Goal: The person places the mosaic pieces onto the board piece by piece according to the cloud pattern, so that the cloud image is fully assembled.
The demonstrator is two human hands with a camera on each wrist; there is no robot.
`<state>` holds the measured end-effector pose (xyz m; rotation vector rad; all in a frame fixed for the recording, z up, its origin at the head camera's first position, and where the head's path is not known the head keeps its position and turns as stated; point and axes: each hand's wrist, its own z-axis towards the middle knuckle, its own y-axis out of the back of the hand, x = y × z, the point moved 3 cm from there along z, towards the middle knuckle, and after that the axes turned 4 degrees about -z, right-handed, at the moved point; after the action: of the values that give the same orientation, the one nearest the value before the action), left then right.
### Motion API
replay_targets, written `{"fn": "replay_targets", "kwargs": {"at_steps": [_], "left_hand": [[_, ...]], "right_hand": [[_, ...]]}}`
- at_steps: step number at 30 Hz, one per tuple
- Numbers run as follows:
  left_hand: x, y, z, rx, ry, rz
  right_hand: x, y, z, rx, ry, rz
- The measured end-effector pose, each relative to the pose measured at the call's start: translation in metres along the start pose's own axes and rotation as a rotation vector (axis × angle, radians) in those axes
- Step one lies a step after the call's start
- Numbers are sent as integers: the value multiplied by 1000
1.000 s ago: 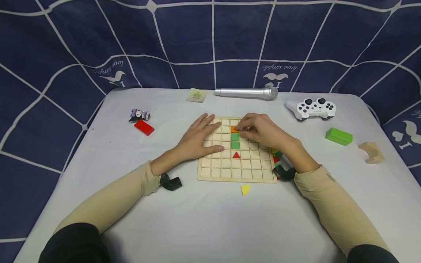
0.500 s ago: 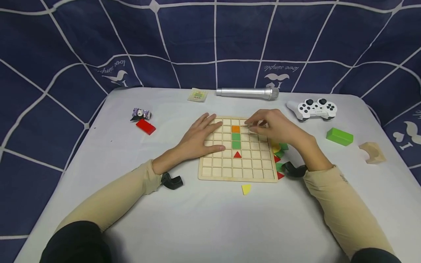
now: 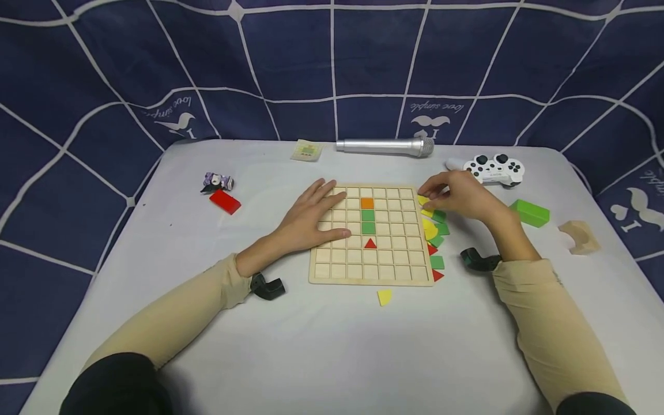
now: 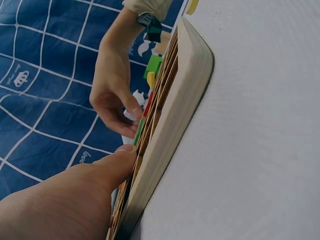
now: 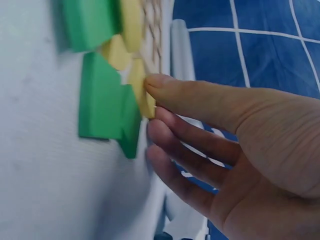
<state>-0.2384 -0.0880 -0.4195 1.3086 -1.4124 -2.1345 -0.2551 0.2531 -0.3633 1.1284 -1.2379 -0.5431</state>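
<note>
A wooden grid board (image 3: 337, 271) lies flat on the table. In one of its columns sit an orange square (image 3: 367, 203), two green squares (image 3: 368, 222) and a red triangle (image 3: 370, 244). My left hand (image 3: 311, 222) rests spread on the board's left part, thumb and fingers straight. Beyond the board's right edge, my right hand (image 3: 464, 195) is over a row of loose pieces. In the right wrist view its thumb and fingertips pinch a yellow piece (image 5: 142, 92), beside green pieces (image 5: 100, 100). The pinched piece's full shape is partly hidden.
A yellow piece (image 3: 384, 297) lies before the board. Behind are a microphone (image 3: 385, 146), a small packet (image 3: 307, 150) and a game controller (image 3: 495, 170). Green block (image 3: 530, 213) and wooden arch (image 3: 580, 237) stand right; red block (image 3: 225, 202) and figurine (image 3: 217, 182) left.
My right hand has let go of the orange square, which stays in the grid, and moved right to the loose pieces beside the board. My left hand stays in place.
</note>
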Motion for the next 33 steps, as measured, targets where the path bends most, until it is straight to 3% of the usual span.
{"fn": "replay_targets", "kwargs": {"at_steps": [7,18,28,33], "left_hand": [[1,0,1,-10,-9,3],[1,-1,0,-3,-1,-8],[0,1,-2,-2,9,-1],[-2,0,-1,1,10,-1]], "right_hand": [[-2,-5,4,-64,8,-27],[8,1,2,-136,-11,33],[73,-8,36,-104,146,38],[99,-24,55,-107,185,58]]}}
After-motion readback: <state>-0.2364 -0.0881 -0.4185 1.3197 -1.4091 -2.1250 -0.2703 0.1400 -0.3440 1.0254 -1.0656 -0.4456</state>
